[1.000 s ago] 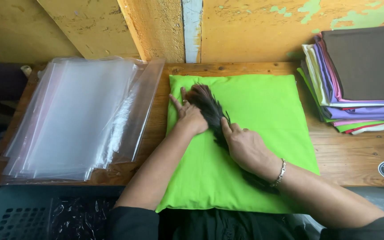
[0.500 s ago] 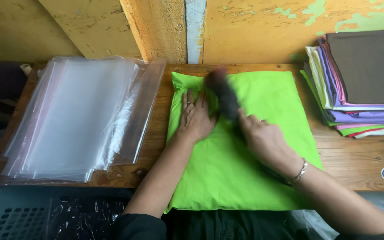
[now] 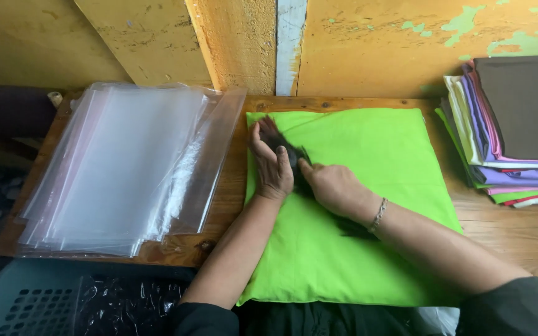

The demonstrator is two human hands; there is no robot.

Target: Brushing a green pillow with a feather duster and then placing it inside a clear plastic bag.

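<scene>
Both hands have slid back toward the cushion's left part since half a second ago. Lying between them on the green cushion (image 3: 368,186), the dark hair bundle (image 3: 287,155) is pressed by the flat left hand (image 3: 271,167) and loosely curled right hand (image 3: 334,186).

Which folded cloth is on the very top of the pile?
The dark brown cloth tops the stack at the table's right end; the purple, pink, white and green ones lie beneath it, showing only their edges.
</scene>
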